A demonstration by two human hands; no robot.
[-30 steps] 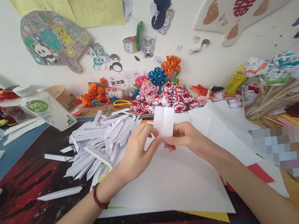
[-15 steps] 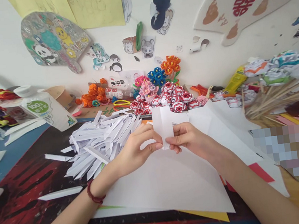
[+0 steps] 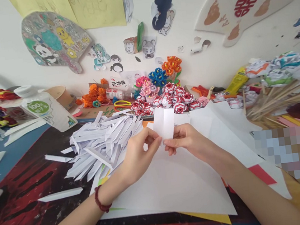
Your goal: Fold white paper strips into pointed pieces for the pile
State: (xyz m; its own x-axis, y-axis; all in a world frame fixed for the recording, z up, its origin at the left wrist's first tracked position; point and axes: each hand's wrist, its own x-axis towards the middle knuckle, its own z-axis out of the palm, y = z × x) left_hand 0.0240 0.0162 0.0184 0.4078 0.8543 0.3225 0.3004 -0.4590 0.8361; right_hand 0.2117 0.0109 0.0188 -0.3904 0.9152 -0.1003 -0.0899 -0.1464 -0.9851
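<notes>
A small white paper piece with a lengthwise crease stands upright between my hands. My left hand pinches its lower left corner between thumb and fingers. On the other side, my right hand grips the lower right part, thumb in front and fingers behind. Beneath both hands lie large white paper sheets with yellow and green edges showing under them. Left of my left hand is a heap of folded white paper strips.
A white bottle leans at the back left. Red-and-white paper flowers and orange flowers line the wall side. Wooden sticks lie at the right. One loose folded strip rests on the dark mat.
My left fingers have drawn closer together at the paper's lower corner, and the left wrist has shifted slightly right. The paper has tilted a little and its crease shows more openly.
</notes>
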